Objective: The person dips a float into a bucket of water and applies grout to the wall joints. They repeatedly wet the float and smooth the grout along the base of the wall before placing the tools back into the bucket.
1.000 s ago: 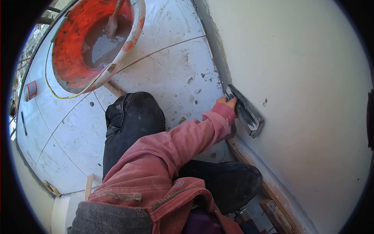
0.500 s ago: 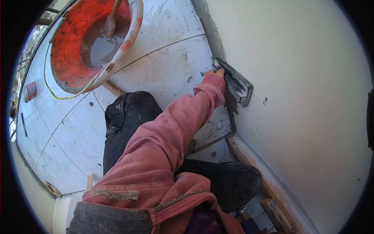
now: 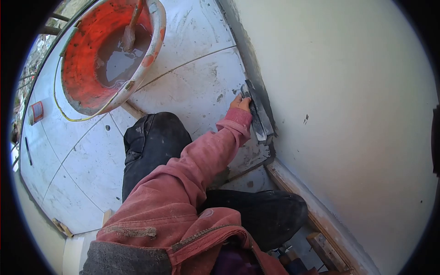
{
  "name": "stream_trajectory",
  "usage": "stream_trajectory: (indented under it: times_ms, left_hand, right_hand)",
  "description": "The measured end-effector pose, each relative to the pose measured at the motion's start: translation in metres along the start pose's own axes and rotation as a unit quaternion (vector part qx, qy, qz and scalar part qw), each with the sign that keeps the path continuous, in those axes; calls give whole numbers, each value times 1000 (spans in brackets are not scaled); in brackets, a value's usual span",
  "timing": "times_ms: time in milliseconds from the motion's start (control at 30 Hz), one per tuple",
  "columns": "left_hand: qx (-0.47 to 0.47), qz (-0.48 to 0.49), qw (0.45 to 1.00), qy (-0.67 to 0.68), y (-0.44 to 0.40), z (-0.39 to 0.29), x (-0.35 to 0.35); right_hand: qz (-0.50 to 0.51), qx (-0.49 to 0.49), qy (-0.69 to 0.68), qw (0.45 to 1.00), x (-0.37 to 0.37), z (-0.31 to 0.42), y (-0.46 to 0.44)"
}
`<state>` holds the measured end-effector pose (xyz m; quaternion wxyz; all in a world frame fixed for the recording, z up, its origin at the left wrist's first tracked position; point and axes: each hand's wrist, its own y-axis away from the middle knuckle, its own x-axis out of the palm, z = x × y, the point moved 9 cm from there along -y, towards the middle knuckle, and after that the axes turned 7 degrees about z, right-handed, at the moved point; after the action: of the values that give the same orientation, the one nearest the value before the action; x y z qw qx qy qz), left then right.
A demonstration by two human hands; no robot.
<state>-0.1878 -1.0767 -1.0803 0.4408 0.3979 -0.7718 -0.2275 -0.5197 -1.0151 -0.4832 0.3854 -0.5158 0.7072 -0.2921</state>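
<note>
My left hand (image 3: 241, 102), in a dusty pink sleeve, is closed around the handle of a dark, mortar-smeared plastering float (image 3: 261, 120). The float stands tilted, almost edge-on, in the corner between floor and wall. Its long face is turned toward the strip of wet grey mortar (image 3: 251, 59) along the foot of the pale wall (image 3: 348, 105). Part of the mortar is hidden behind the float. My right hand is out of view.
A large orange bucket (image 3: 78, 68) holds watery grey mix, with a mortar-coated tool (image 3: 129, 36) standing in it. A small can (image 3: 35, 112) is on the white floor tiles (image 3: 87, 169) at left. A wooden frame (image 3: 293, 192) edges the lower right, beside my bent knees.
My left hand has brought the float down and left, from the wall face into the floor corner. The float has turned from lying broadside on the wall to nearly edge-on.
</note>
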Motion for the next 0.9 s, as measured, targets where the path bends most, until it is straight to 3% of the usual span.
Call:
stream_trajectory:
  times_ms: [100,200,333,367,400,433,500,567,600,667,700,733,800,833,867,900]
  left_hand:
    - [9,53,995,82,-47,-10,-2]
    - [-12,11,999,-28,-67,-4,-9]
    - [-161,7,975,-153,-20,94,8]
    - [-246,45,963,-105,19,127,18]
    - [-206,134,885,-395,32,161,25]
    - [-207,136,885,-395,51,166,26]
    - [-206,30,957,-200,84,170,20]
    - [-71,-15,997,-17,35,130,12]
    - [-17,-23,998,51,19,73,11]
    - [53,-41,998,-1,4,-35,11]
    - [46,-17,990,-134,-12,-64,14]
    - [46,-18,990,-135,-28,-63,15]
    - [19,-18,956,-292,-55,-42,18]
    - [71,12,915,-398,-42,-32,26]
    - [-177,-40,973,-139,-11,13,19]
    - [-114,3,963,-243,-9,60,20]
  right_hand:
    - [-3,-3,12,1000,-5,-5,-3]
    - [-1,-5,15,1000,-6,-6,-3]
    - [5,0,12,1000,-3,-5,3]
    - [4,1,9,1000,-1,-4,3]
    - [3,2,8,1000,0,-4,4]
    - [3,1,10,1000,-1,-5,4]
    - [5,-8,22,1000,-9,-12,-2]
    - [4,-12,34,999,-16,-17,-4]
    - [4,-8,36,999,-17,-18,-1]
    - [9,-2,38,999,-19,-18,5]
    - [12,-1,38,999,-20,-18,6]
    - [13,-1,38,999,-21,-19,6]
    - [12,1,37,999,-23,-16,4]
    - [10,3,35,999,-21,-19,5]
    - [8,11,34,999,-18,-17,8]
    - [8,17,33,999,-15,-14,12]
